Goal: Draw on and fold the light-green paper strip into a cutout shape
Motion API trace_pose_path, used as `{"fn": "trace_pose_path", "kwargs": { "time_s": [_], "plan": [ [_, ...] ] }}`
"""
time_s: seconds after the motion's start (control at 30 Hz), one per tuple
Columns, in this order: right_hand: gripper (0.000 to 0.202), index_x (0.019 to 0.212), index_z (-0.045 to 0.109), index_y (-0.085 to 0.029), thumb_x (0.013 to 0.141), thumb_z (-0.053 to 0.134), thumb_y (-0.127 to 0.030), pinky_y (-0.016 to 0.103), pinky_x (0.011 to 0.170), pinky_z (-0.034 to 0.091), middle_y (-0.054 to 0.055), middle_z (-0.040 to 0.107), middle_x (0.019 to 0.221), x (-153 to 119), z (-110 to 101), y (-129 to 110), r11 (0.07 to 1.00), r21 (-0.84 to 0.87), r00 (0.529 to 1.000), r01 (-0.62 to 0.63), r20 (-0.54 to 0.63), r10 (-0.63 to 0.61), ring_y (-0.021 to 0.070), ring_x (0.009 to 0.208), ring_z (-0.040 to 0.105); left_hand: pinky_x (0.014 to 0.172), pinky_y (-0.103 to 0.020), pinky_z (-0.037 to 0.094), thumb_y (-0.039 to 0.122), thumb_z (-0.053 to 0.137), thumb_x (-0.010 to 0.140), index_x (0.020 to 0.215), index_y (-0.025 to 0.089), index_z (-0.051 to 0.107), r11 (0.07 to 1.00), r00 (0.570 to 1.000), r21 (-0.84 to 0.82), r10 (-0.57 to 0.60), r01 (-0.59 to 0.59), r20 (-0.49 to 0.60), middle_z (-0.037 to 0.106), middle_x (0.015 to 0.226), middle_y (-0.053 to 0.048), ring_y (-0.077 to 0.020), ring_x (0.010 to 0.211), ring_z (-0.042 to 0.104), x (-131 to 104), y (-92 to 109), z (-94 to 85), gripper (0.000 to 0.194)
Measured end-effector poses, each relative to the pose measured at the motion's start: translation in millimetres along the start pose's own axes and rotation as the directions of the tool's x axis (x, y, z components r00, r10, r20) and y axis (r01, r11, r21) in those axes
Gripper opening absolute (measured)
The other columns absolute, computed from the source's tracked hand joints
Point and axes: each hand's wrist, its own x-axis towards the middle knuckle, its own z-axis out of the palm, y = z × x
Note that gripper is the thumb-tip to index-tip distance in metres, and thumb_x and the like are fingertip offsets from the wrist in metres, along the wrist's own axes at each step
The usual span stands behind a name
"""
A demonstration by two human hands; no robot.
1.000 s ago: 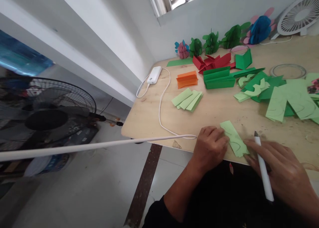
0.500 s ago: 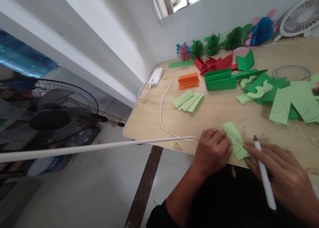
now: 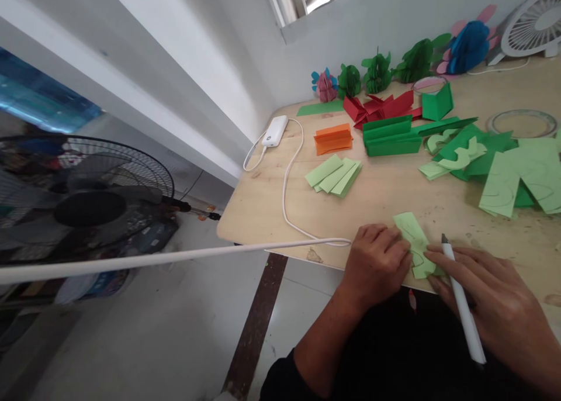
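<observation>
A light green paper strip (image 3: 414, 244) with curved pencil-like lines lies at the front edge of the wooden table (image 3: 267, 211). My left hand (image 3: 377, 262) is closed on the strip's left side, its fingers curled. From the right, my right hand (image 3: 495, 298) pinches the strip's other edge between thumb and index finger. A white pen (image 3: 463, 304) also rests in that hand, held between the fingers, its dark tip pointing away from me. Left of centre, several folded light green strips (image 3: 335, 175) lie fanned out.
Folded orange paper (image 3: 333, 139), green paper (image 3: 392, 137) and red paper (image 3: 381, 107) lie farther back. Marked light green sheets (image 3: 497, 182) and a tape roll (image 3: 522, 123) are at right. A white cable (image 3: 287, 185) from a power bank (image 3: 275, 131) crosses the left side.
The pen has tilted slightly, its tip shifting a little left. Both hands stay on the paper strip. The view has shifted slightly.
</observation>
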Motion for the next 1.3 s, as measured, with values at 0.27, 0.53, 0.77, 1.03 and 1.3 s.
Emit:
{"fn": "trace_pose_path", "kwargs": {
  "time_s": [0.27, 0.53, 0.77, 1.03, 1.3],
  "plan": [
    [0.038, 0.131, 0.065, -0.022, 0.092, 0.066, -0.023, 0.041, 0.092, 0.051, 0.010, 0.077, 0.111, 2.1, -2.5, -1.5, 1.000, -0.015, 1.000, -0.011, -0.014, 0.011, 0.0279, 0.111, 0.069, 0.093, -0.038, 0.051, 0.028, 0.053, 0.104, 0.096, 0.019, 0.073, 1.000, 0.998, 0.002, -0.031, 0.031, 0.050, 0.077, 0.108, -0.007, -0.0224, 0.105, 0.065, -0.1, 0.7, -0.9, 0.024],
    [0.041, 0.132, 0.065, -0.022, 0.091, 0.067, -0.020, 0.041, 0.092, 0.050, 0.009, 0.077, 0.117, 4.2, 4.3, -8.3, 1.000, 0.016, 1.000, -0.008, -0.014, 0.009, 0.0269, 0.114, 0.068, 0.093, -0.040, 0.053, 0.028, 0.054, 0.104, 0.097, 0.019, 0.074, 0.997, 0.999, -0.063, -0.045, 0.046, 0.009, 0.078, 0.109, -0.007, -0.0244, 0.105, 0.066, -0.9, 1.7, -2.1, 0.023],
    [0.044, 0.136, 0.063, -0.024, 0.092, 0.066, -0.022, 0.040, 0.090, 0.049, 0.007, 0.079, 0.116, 0.2, 8.6, -6.9, 1.000, -0.010, 1.000, -0.008, -0.005, 0.008, 0.0266, 0.113, 0.069, 0.097, -0.038, 0.055, 0.021, 0.054, 0.103, 0.110, 0.017, 0.072, 0.961, 0.988, -0.237, -0.153, 0.144, -0.019, 0.077, 0.110, -0.008, -0.0216, 0.107, 0.068, 14.6, -9.3, -11.3, 0.020],
    [0.046, 0.137, 0.062, -0.022, 0.092, 0.065, -0.020, 0.039, 0.090, 0.050, 0.008, 0.079, 0.116, 0.1, 7.0, -6.9, 1.000, 0.019, 1.000, -0.007, -0.016, 0.007, 0.0258, 0.113, 0.070, 0.100, -0.039, 0.049, 0.015, 0.053, 0.101, 0.128, 0.027, 0.068, 1.000, 0.850, -0.022, 0.014, -0.003, 0.526, 0.068, 0.124, -0.005, -0.0229, 0.115, 0.060, 73.4, -23.6, -18.7, 0.033],
    [0.040, 0.135, 0.062, -0.024, 0.094, 0.062, -0.021, 0.039, 0.086, 0.050, 0.008, 0.078, 0.117, -0.1, 5.2, -7.4, 1.000, 0.007, 1.000, -0.001, 0.000, 0.001, 0.0259, 0.111, 0.070, 0.093, -0.040, 0.051, 0.017, 0.057, 0.100, 0.112, 0.021, 0.069, 0.995, 0.820, 0.095, -0.059, 0.006, 0.569, 0.069, 0.106, -0.006, -0.0252, 0.107, 0.060, 74.6, -30.1, -24.6, 0.017]
  ]
}}
